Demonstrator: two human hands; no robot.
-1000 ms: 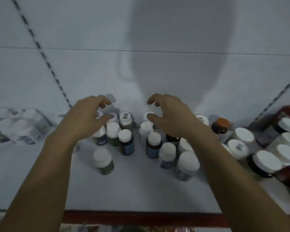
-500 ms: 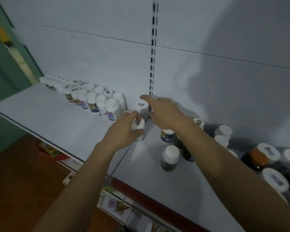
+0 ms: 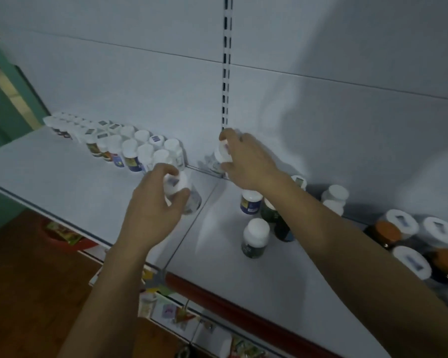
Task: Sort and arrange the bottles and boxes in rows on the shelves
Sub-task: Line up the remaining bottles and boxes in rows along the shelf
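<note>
Far left, a double row of small white-capped bottles (image 3: 130,151) ran along the back of the shelf (image 3: 49,177), tight against the wall and pretty neat. Just off the near end of that row, the left hand (image 3: 153,210) had its thumb and fingers curled round the cap of a white-capped bottle (image 3: 189,195), which sat tipped a bit, right by the seam between the two shelf boards. Couldn't tell if its base was touching the shelf.

Past the seam, the right hand (image 3: 246,161) was gripping a second white bottle (image 3: 219,157) by its top, back near the wall at the foot of the slotted upright (image 3: 226,73).

Under that forearm stood a loose bunch: a blue-labelled bottle (image 3: 250,202), a dark green bottle (image 3: 255,237) nearer the front, and a couple of white ones at the back, partly hidden. Far right, fatter jars (image 3: 398,226) with white lids and orange on them were crowded together, blurry.
</note>
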